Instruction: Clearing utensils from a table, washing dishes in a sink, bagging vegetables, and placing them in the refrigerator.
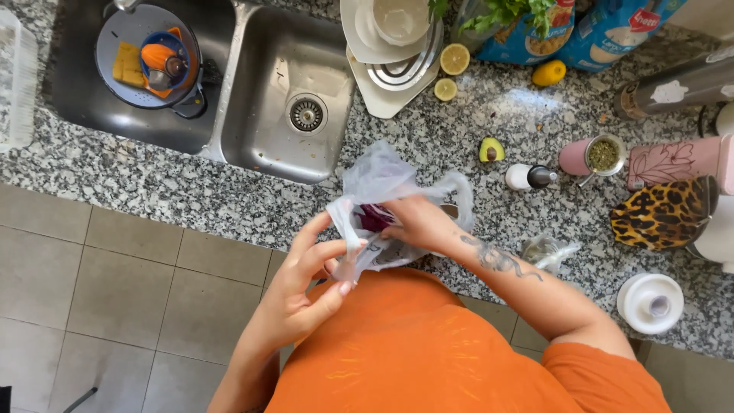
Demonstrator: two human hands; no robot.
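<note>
A thin, see-through plastic bag (382, 191) sits in both hands just above the near edge of the bench (474, 130), right in front of the person's orange shirt (413, 352). The left hand (306, 291) pinches the bag's near rim between thumb and fingers, its grip closed on the film. The right hand (417, 223) is pushed into the bag's mouth; whether its grip is closed on the dark purple thing (375, 218) inside cannot be told, since the fingers are hidden by the film.

The bag looks very light, limp and crinkly, likely slippery, and easy to tear; the rim and the loop handles look like the soundest places to hold. The purple thing inside probably gives it what little weight it has.

The bench is speckled grey granite. Relative to the bag: a steel double sink (283, 99) lies beyond and to its left, one basin holding a grey colander (145, 57) with an orange thing in it. A halved avocado (492, 149) and a small dark-capped bottle (529, 177) lie just right of it, lemon halves (454, 59) farther beyond, a crumpled clear wrapper (547, 251) near right, and a white lid (650, 303) well to the right. Beige floor tiles (115, 291) spread below and left of it.
</note>
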